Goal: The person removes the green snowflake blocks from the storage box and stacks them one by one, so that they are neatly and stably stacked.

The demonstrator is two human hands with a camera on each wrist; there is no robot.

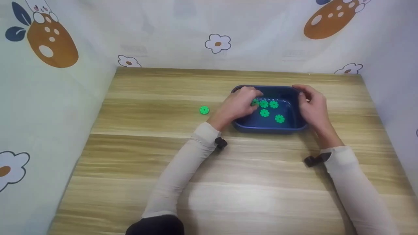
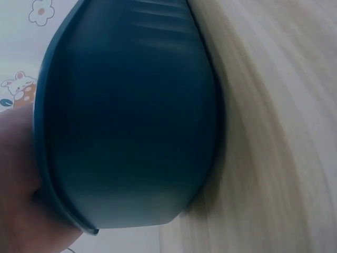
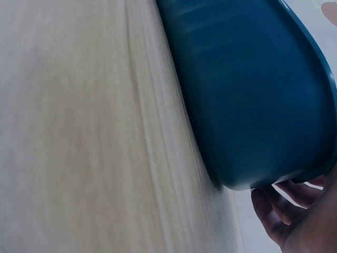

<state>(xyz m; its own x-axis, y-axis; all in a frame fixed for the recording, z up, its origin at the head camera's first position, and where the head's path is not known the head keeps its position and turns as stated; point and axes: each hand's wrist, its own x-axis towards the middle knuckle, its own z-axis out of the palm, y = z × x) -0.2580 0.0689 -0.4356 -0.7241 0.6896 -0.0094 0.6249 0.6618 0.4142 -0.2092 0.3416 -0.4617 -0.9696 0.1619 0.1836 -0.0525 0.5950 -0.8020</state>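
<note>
A dark blue basin [image 1: 267,130] stands on the wooden table, with several green notched discs [image 1: 264,113] on its floor. My left hand [image 1: 238,102] reaches over the basin's left rim, thumb and fingers about a green disc [image 1: 254,102] that they partly cover. The right rim is gripped by my right hand [image 1: 315,106], thumb on the inner side and fingers outside. In the right wrist view, curled fingers [image 3: 276,211] touch the basin's outer wall [image 3: 253,95]. The left wrist view has the basin's outer wall [image 2: 131,116] hiding my left fingertips.
One more green disc [image 1: 204,110] lies on the wooden table [image 1: 147,156], left of the basin and close to my left wrist. Patterned cloth [image 1: 169,36] with flowers and brown shapes hangs behind the table and along its sides.
</note>
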